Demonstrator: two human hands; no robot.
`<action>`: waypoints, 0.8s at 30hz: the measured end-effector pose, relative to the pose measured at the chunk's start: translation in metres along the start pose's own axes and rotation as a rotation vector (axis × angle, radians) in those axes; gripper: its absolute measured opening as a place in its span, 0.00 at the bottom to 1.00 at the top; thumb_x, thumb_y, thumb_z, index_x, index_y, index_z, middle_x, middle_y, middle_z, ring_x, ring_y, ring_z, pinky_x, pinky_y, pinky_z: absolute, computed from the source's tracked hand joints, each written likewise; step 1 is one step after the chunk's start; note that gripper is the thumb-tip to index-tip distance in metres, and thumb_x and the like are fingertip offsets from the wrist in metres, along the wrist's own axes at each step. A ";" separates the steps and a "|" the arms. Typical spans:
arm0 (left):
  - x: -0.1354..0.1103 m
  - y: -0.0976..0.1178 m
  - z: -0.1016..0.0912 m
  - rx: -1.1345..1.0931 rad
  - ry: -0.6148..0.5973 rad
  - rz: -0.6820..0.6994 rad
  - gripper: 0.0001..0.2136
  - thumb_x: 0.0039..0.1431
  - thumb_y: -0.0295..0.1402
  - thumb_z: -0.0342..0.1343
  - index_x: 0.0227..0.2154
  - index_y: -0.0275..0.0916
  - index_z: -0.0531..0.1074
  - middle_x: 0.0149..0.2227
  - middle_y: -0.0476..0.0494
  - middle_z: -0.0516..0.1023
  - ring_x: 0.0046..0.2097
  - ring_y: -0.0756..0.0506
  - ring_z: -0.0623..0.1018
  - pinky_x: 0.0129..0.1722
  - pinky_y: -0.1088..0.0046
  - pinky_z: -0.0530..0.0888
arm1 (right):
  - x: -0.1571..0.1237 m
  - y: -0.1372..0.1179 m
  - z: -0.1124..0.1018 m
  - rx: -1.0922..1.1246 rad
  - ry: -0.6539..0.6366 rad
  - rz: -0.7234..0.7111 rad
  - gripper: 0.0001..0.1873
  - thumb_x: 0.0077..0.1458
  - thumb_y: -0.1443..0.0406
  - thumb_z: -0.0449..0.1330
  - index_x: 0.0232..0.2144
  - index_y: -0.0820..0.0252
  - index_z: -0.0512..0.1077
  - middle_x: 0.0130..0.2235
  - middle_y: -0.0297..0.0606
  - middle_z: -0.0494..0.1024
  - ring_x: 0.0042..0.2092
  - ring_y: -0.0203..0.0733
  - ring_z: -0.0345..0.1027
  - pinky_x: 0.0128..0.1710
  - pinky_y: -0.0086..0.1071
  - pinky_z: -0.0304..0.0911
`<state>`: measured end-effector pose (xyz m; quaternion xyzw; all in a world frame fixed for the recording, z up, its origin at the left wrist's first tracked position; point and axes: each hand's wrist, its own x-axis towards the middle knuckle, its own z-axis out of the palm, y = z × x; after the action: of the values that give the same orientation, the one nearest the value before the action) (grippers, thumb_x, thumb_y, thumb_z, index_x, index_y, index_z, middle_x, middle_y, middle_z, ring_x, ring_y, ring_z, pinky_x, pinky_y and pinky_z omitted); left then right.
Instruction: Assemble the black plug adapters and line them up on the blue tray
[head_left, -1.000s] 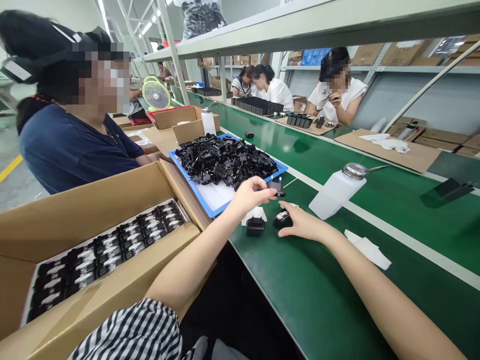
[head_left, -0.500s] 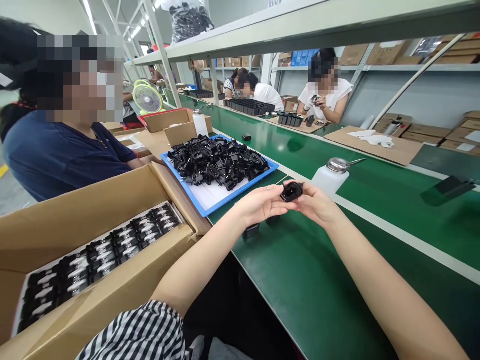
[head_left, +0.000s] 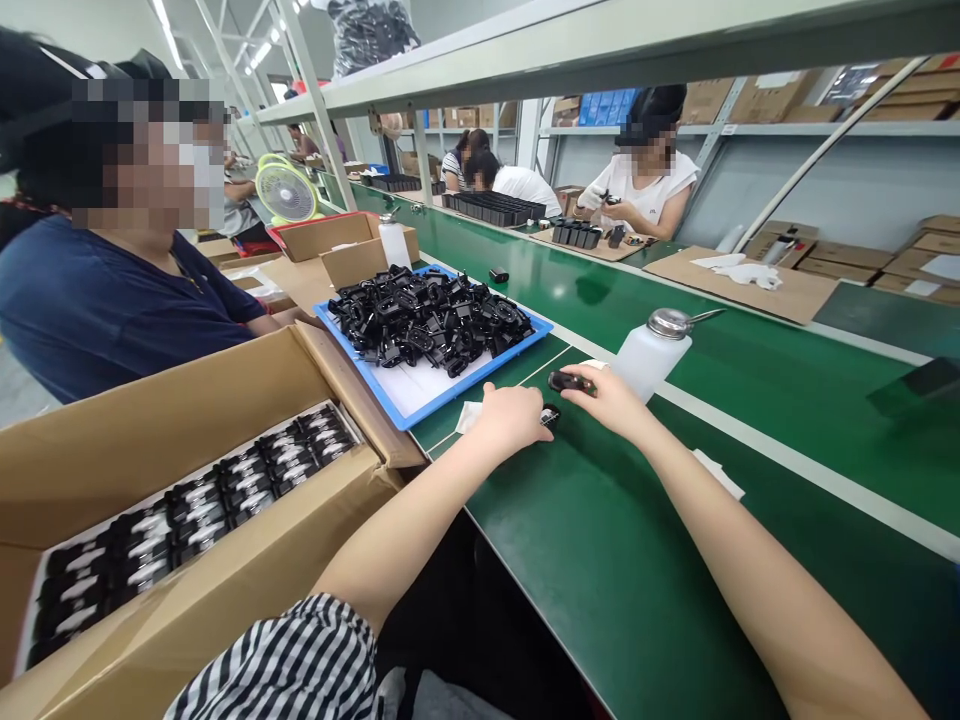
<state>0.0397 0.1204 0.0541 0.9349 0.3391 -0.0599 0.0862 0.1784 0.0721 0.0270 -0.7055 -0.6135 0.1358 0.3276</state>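
One black piece (head_left: 559, 381) in right fingers (head_left: 583, 398), black part (head_left: 551, 414) at left fingers (head_left: 538, 431), grip unclear.

The box (head_left: 225, 585) stands beside the left edge of the table (head_left: 585, 560), with rows of parts (head_left: 199, 505) inside. The tray (head_left: 409, 385) lies on the table, beyond the box and to its right, and carries a heap of parts (head_left: 431, 315). The left hand (head_left: 510, 415) is in front of the tray. The right hand (head_left: 607, 400) is to its right; a bottle (head_left: 649, 360) stands just behind the right hand. A second bottle (head_left: 394, 244) stands behind the tray.
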 end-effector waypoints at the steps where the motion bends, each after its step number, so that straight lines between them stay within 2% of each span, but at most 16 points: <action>1: 0.002 0.001 -0.001 0.016 -0.010 0.036 0.22 0.43 0.40 0.53 0.42 0.34 0.61 0.34 0.36 0.71 0.37 0.40 0.70 0.40 0.60 0.61 | 0.000 0.000 0.000 0.063 0.009 0.039 0.13 0.44 0.68 0.53 0.36 0.60 0.65 0.33 0.37 0.67 0.33 0.40 0.62 0.32 0.35 0.62; 3: 0.006 0.002 -0.003 0.052 -0.035 0.116 0.27 0.44 0.37 0.54 0.47 0.35 0.54 0.36 0.36 0.71 0.39 0.40 0.70 0.38 0.64 0.63 | 0.001 0.002 0.000 0.204 0.000 0.120 0.13 0.45 0.68 0.52 0.37 0.62 0.63 0.31 0.38 0.67 0.30 0.39 0.63 0.26 0.32 0.64; 5: 0.006 0.003 -0.002 0.091 -0.060 0.163 0.25 0.44 0.36 0.53 0.47 0.36 0.55 0.35 0.37 0.71 0.39 0.40 0.70 0.37 0.65 0.63 | 0.002 0.004 0.001 0.282 -0.010 0.170 0.13 0.45 0.68 0.52 0.37 0.64 0.63 0.29 0.38 0.66 0.29 0.38 0.63 0.23 0.30 0.64; 9: 0.004 0.002 0.007 0.186 -0.028 0.201 0.16 0.48 0.32 0.49 0.42 0.35 0.61 0.33 0.37 0.71 0.35 0.41 0.71 0.37 0.64 0.63 | 0.002 0.008 0.003 0.302 0.003 0.185 0.13 0.45 0.69 0.53 0.36 0.65 0.63 0.28 0.37 0.66 0.28 0.37 0.63 0.24 0.29 0.65; 12: 0.002 0.003 0.013 0.240 -0.007 0.241 0.17 0.49 0.25 0.46 0.45 0.31 0.59 0.31 0.35 0.71 0.34 0.41 0.71 0.38 0.61 0.62 | 0.002 0.010 0.002 0.314 0.010 0.193 0.12 0.45 0.69 0.53 0.36 0.66 0.63 0.26 0.36 0.66 0.27 0.37 0.63 0.23 0.28 0.65; 15: 0.003 0.004 0.015 0.174 -0.050 0.232 0.19 0.47 0.20 0.46 0.45 0.28 0.58 0.29 0.37 0.72 0.34 0.42 0.72 0.39 0.64 0.63 | 0.003 0.010 0.002 0.324 0.019 0.205 0.12 0.45 0.70 0.54 0.35 0.65 0.64 0.26 0.36 0.67 0.27 0.36 0.63 0.22 0.27 0.64; 18: 0.006 0.001 0.012 0.095 -0.068 0.193 0.20 0.45 0.25 0.51 0.45 0.30 0.59 0.31 0.37 0.72 0.35 0.42 0.71 0.32 0.70 0.66 | 0.003 0.009 0.000 0.339 0.012 0.222 0.11 0.45 0.71 0.54 0.35 0.65 0.64 0.26 0.36 0.67 0.27 0.35 0.63 0.22 0.26 0.63; 20: 0.006 -0.004 0.005 0.081 -0.075 0.151 0.27 0.41 0.29 0.56 0.46 0.30 0.56 0.34 0.35 0.71 0.35 0.40 0.71 0.28 0.72 0.66 | 0.002 0.008 -0.001 0.350 -0.009 0.233 0.11 0.44 0.71 0.53 0.34 0.65 0.64 0.26 0.36 0.67 0.26 0.34 0.63 0.21 0.25 0.62; 22: 0.006 -0.012 -0.004 0.054 -0.028 0.104 0.30 0.36 0.32 0.59 0.46 0.32 0.57 0.35 0.36 0.71 0.35 0.40 0.71 0.27 0.72 0.66 | 0.001 0.007 -0.002 0.358 -0.045 0.229 0.10 0.44 0.71 0.53 0.34 0.64 0.64 0.27 0.36 0.67 0.26 0.34 0.63 0.20 0.24 0.61; 24: 0.004 -0.020 -0.014 0.001 0.085 0.059 0.22 0.38 0.34 0.58 0.40 0.36 0.64 0.34 0.41 0.71 0.34 0.42 0.71 0.27 0.73 0.66 | 0.000 0.006 -0.003 0.360 -0.069 0.217 0.10 0.44 0.71 0.54 0.34 0.64 0.64 0.26 0.35 0.68 0.26 0.34 0.63 0.19 0.23 0.61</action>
<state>0.0303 0.1411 0.0652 0.9462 0.3149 -0.0179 0.0729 0.1849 0.0711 0.0259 -0.6924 -0.5107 0.3018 0.4108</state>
